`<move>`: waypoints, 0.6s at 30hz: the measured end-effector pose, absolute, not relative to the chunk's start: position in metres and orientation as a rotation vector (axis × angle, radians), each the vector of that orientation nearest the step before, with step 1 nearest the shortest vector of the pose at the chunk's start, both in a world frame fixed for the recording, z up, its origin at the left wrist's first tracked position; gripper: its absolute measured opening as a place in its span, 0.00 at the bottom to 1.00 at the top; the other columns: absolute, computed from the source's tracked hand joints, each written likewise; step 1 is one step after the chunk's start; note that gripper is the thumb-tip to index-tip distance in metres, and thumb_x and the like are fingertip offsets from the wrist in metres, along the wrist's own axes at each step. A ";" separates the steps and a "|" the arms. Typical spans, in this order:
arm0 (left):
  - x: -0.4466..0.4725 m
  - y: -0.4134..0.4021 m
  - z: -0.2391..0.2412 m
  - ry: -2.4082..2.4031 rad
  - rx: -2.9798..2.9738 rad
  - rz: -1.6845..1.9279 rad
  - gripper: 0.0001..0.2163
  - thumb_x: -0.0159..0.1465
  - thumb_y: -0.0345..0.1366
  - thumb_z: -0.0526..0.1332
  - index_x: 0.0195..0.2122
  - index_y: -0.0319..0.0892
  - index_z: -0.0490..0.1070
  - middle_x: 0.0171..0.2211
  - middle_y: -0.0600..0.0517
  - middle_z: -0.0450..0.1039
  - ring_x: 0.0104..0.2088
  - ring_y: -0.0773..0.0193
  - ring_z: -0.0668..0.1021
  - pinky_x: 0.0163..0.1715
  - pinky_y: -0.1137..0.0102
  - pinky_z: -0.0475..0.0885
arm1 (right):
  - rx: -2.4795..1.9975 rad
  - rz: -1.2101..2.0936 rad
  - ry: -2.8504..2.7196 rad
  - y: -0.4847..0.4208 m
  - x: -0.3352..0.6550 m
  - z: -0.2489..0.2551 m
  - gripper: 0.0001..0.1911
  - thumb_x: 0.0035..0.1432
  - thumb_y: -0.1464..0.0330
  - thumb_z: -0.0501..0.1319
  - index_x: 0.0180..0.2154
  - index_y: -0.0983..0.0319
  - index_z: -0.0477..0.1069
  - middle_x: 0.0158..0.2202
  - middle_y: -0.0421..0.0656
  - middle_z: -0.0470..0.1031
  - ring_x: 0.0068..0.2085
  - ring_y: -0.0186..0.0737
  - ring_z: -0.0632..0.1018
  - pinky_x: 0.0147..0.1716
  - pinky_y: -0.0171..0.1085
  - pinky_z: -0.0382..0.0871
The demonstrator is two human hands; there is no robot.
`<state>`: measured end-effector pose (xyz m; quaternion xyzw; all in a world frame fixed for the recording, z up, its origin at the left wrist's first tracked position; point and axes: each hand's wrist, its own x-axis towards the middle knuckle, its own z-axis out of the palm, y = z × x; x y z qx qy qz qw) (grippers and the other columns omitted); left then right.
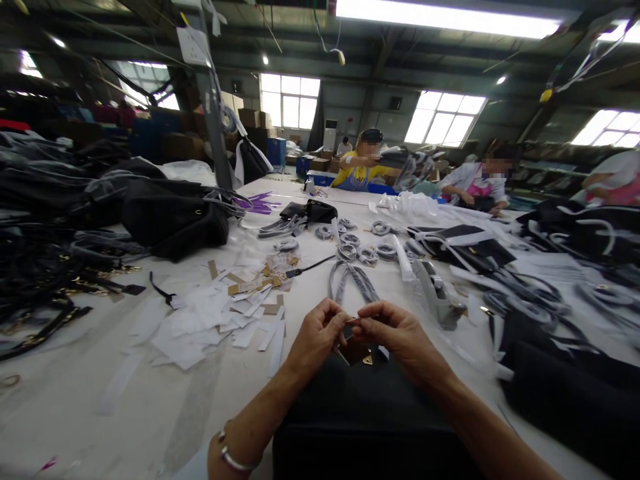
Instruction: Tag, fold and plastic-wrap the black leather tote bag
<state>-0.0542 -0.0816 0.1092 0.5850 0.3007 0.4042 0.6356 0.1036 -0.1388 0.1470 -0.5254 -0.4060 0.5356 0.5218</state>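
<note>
My left hand (320, 337) and my right hand (397, 333) meet over a black bag (373, 413), both closed in a fingertip pinch. A small, thin thing between their fingertips is too tiny to make out. Just under the fingers hangs a dark brown flat piece (355, 352), and beside it shows a small gold metal fitting (368, 361). The bag's handles (365, 283), wrapped in greyish plastic, stretch away on the table beyond my hands. On my left wrist is a silver bracelet (235, 461).
Paper scraps (193, 330) litter the table left of me. Coiled wrapped straps (347, 250) and a strap with a black tab (295, 273) lie ahead. A grey tape dispenser (436, 293) stands at right. Black bags (175, 217) pile up leftward. Co-workers, one in yellow (345, 175), work across the table.
</note>
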 end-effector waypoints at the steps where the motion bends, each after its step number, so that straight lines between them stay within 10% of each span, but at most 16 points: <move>1: -0.055 -0.082 0.108 0.699 1.347 0.956 0.14 0.62 0.48 0.60 0.32 0.41 0.67 0.21 0.57 0.69 0.20 0.69 0.71 0.19 0.76 0.65 | -1.280 1.300 -0.994 -0.139 0.103 0.147 0.20 0.44 0.57 0.73 0.36 0.62 0.74 0.30 0.41 0.79 0.32 0.39 0.80 0.36 0.38 0.74; 7: -0.059 -0.083 0.104 0.716 1.416 1.001 0.11 0.63 0.45 0.60 0.32 0.41 0.68 0.24 0.56 0.68 0.24 0.68 0.71 0.23 0.74 0.67 | -1.404 1.285 -1.244 -0.138 0.100 0.141 0.18 0.51 0.55 0.67 0.32 0.63 0.74 0.19 0.35 0.69 0.20 0.30 0.69 0.20 0.31 0.62; 18: -0.053 -0.085 0.101 0.642 1.178 1.022 0.14 0.62 0.47 0.61 0.31 0.40 0.67 0.22 0.55 0.70 0.22 0.68 0.71 0.23 0.75 0.65 | -1.233 1.573 -1.127 -0.139 0.111 0.152 0.16 0.47 0.61 0.71 0.36 0.63 0.75 0.29 0.38 0.75 0.26 0.29 0.73 0.28 0.31 0.66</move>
